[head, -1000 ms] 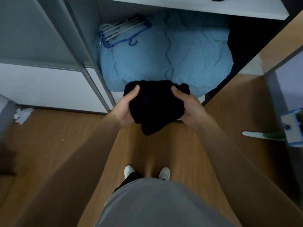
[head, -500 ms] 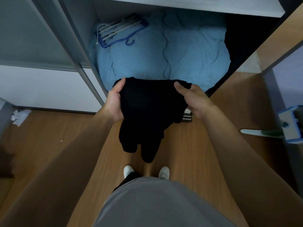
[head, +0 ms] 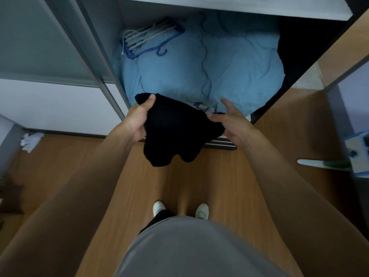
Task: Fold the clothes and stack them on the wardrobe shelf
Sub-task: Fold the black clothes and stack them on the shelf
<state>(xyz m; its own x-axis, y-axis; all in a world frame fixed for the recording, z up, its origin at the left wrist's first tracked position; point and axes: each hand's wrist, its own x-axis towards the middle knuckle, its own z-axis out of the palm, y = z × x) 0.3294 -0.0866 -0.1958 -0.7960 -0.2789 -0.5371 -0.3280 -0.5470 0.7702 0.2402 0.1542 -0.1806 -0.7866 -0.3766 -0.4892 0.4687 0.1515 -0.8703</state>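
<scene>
The black cloth (head: pixel 175 128) hangs in the air in front of the open wardrobe, just above the wood floor (head: pixel 199 176). It is bunched up, with two lumps drooping at the bottom. The left hand (head: pixel 137 118) grips its top left corner, thumb on top and the other fingers hidden under it. The right hand (head: pixel 233 124) pinches the right edge with its thumb, one finger sticking straight out. Behind it, a puffy blue blanket (head: pixel 229 66) fills the wardrobe bottom. Hangers (head: pixel 147 40) lie at the blanket's back left corner. A white shelf (head: pixel 219 5) runs above.
</scene>
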